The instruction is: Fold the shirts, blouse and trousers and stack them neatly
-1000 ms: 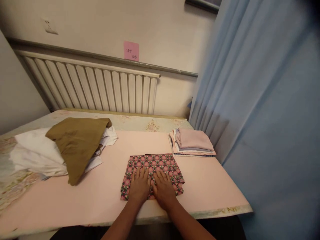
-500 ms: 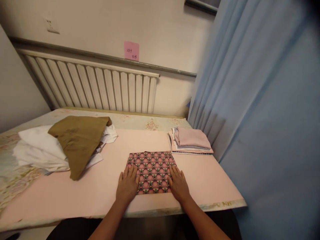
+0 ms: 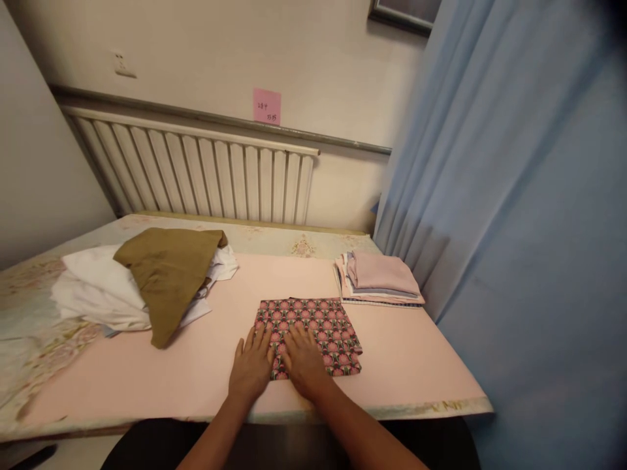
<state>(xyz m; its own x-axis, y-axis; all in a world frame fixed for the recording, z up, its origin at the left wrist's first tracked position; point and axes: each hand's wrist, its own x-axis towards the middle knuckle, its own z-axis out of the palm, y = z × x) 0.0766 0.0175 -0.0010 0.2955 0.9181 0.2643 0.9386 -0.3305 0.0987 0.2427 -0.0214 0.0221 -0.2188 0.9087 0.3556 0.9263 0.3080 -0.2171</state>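
A folded piece of patterned cloth (image 3: 337,333), with pink flower shapes on a dark ground, lies flat near the front of the table. My left hand (image 3: 251,365) rests palm down over its left edge, fingers stretched out. Close beside it, my right hand (image 3: 304,359) lies flat on the cloth's middle, fingers also extended. Both hands press on the cloth without gripping it. At the cloth's lower right, the edges of its layers do not line up. The cloth's lower left part is hidden under my hands.
A neat stack of folded cloths (image 3: 379,277) sits at the back right. On the left lies a loose heap with a brown garment (image 3: 171,267) over white fabric (image 3: 98,287). A pink sheet (image 3: 171,378) covers the table. A blue curtain (image 3: 514,196) hangs along the right, a radiator (image 3: 206,170) behind.
My right hand has slid left from the cloth's right edge to its middle, uncovering that edge. My left hand stays at the left edge. The view has shifted slightly.
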